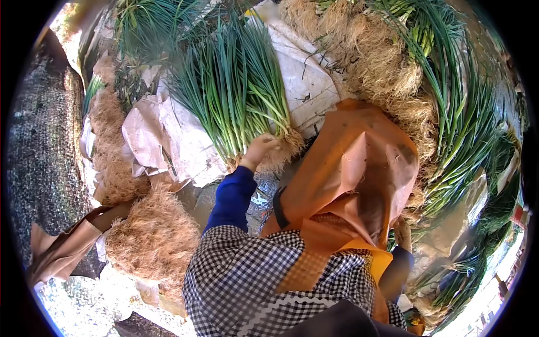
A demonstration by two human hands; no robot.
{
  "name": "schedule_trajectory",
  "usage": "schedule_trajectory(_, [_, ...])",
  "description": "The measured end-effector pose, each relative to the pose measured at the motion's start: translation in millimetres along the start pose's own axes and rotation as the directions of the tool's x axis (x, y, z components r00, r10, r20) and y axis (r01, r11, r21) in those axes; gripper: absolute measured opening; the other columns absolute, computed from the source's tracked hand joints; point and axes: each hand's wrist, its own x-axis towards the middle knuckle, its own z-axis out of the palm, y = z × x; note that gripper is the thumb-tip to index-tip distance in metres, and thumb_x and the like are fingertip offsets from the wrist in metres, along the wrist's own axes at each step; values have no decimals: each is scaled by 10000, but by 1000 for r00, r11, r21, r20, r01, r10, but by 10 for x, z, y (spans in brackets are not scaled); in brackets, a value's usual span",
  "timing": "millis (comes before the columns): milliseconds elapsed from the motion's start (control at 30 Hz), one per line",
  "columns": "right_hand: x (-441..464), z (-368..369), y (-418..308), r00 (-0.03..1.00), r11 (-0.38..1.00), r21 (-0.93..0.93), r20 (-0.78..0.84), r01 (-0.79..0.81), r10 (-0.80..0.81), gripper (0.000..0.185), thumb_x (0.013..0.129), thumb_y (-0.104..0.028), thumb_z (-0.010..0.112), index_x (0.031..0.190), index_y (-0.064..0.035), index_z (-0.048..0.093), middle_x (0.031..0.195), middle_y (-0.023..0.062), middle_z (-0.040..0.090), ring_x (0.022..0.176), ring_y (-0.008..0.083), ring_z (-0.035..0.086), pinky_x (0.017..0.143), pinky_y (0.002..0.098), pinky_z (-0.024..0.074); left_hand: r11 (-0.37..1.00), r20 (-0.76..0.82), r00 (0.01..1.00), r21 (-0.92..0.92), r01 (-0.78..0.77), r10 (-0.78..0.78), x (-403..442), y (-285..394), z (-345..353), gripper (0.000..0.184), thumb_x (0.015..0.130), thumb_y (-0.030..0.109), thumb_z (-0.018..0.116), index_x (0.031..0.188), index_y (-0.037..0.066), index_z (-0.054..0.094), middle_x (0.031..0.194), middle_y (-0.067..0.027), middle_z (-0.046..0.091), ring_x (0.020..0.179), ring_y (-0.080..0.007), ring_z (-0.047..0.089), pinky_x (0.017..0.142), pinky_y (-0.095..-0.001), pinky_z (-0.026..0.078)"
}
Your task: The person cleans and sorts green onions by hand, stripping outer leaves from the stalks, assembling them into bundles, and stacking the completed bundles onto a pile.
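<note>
A wide bundle of green onions [233, 95] lies on white sheeting, leaves pointing away from me and root ends towards me. My left hand [261, 150], in a blue sleeve, is over the pale stems close to the roots. Its fingers are curled together on the stem bases; how many stems they grip is hidden. Pale roots [289, 143] hang out just right of that hand. Beside the orange apron on my lap, my right hand [402, 235] is low at my right side. Its fingers are too small and partly hidden to read.
The orange apron [359, 163] covers my knees. White sheeting [306, 84] lies under the onions. More root-on onions [449, 129] are heaped along the right, with brown root masses [387, 62] facing inwards. Another root pile [154, 236] stands at my left, near dark mesh [45, 146].
</note>
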Motion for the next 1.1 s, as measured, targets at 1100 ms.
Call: schedule_trajectory(1100, [627, 1391, -2159, 442, 17, -993, 37, 117, -896, 358, 770, -410, 591, 951, -102, 587, 839, 104, 628, 751, 280, 617, 641, 393, 491, 588, 145, 811, 618, -522, 567, -690, 1582, 2135, 137, 833, 140, 586, 828, 16, 645, 749, -70, 615, 618, -142, 572, 555, -240, 466])
